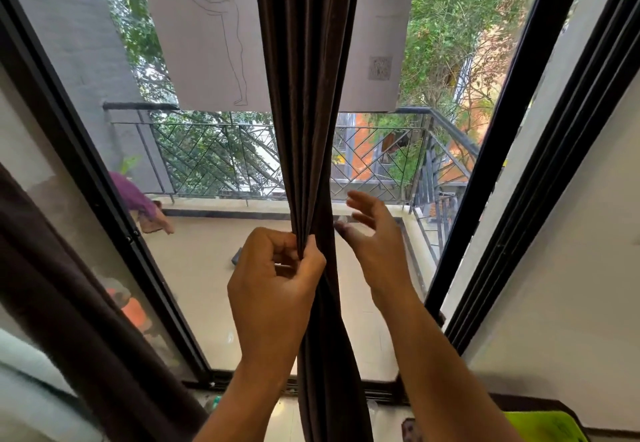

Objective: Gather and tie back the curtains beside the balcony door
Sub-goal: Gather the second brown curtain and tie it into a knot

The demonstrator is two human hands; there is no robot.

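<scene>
Pinching gathered curtain [304,130] folds, left grip [277,268]; right grip [374,230] released, just beside curtain

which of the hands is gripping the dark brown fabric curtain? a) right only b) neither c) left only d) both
c: the left hand pinches the gathered dark brown fabric curtain between thumb and curled fingers, while the right hand is open beside it, fingers spread.

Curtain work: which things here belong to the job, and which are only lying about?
Job: curtain, gripped by the left hand; right hand, open beside it.
Lying about: paper drawing, purple cloth, green mat.
</scene>
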